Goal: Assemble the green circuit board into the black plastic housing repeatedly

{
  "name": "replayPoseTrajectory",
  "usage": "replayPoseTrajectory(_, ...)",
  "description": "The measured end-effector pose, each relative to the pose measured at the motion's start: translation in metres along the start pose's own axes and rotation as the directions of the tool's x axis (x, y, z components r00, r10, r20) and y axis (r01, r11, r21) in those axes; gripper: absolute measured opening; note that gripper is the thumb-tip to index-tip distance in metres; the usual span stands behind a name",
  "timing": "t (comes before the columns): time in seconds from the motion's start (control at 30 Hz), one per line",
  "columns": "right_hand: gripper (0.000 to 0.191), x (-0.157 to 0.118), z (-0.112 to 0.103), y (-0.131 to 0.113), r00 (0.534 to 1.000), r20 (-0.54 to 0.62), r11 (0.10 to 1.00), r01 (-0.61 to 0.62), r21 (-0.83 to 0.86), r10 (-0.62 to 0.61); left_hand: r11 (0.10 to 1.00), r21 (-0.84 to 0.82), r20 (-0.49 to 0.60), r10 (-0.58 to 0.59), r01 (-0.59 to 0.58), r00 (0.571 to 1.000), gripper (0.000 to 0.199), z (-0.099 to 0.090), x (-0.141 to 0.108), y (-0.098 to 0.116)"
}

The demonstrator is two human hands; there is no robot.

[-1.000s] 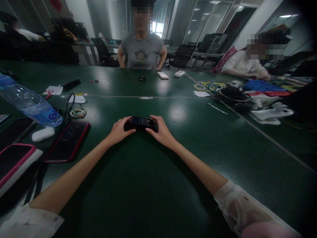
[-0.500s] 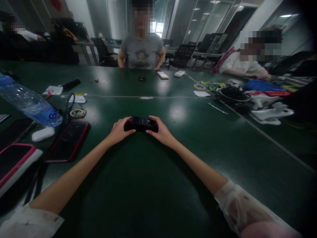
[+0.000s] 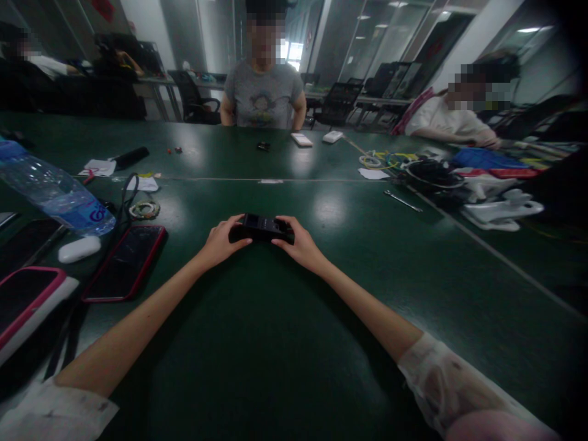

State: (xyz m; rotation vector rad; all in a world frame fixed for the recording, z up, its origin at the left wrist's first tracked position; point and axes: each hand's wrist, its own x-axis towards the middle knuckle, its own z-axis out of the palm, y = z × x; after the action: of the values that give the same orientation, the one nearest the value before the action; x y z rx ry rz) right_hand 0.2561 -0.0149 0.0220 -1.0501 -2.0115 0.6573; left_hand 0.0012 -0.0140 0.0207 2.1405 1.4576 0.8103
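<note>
A black box-shaped device (image 3: 263, 228) with a small dark panel on its top face is held over the green table, far out in front of me. My left hand (image 3: 225, 237) grips its left end, thumb along the near side and fingers behind. At the opposite end, my right hand (image 3: 299, 242) is closed around it in the same way. The palms hide both ends of the device. Whether its underside touches the table, I cannot tell.
On the left lie a red-edged phone (image 3: 126, 263), a white case (image 3: 79, 249), a water bottle (image 3: 55, 190) and a pink-edged phone (image 3: 27, 300). A wrench (image 3: 403, 201) and tangled cables (image 3: 432, 174) lie to the right. One person (image 3: 263, 92) faces me across the table.
The device has tilted very slightly between my hands. Both hands keep their hold in nearly the same place.
</note>
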Motion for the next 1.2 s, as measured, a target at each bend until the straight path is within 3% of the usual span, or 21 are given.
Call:
replayPoseTrajectory(0.73,0.052,-0.0016,0.0006,0.0024,1.000,-0.017,0.999,0.007,-0.031,-0.007,1.000,-0.011,-0.010,0.000,0.000,1.000,0.063,0.0005,0.0006,0.0014)
replayPoseTrajectory(1.2,0.052,-0.0019,0.0016,0.0024,0.993,-0.107,0.999,0.049,-0.004,-0.049,0.999,-0.046,-0.020,0.012,-0.013,1.000,0.059,-0.0002,0.0006,0.0017)
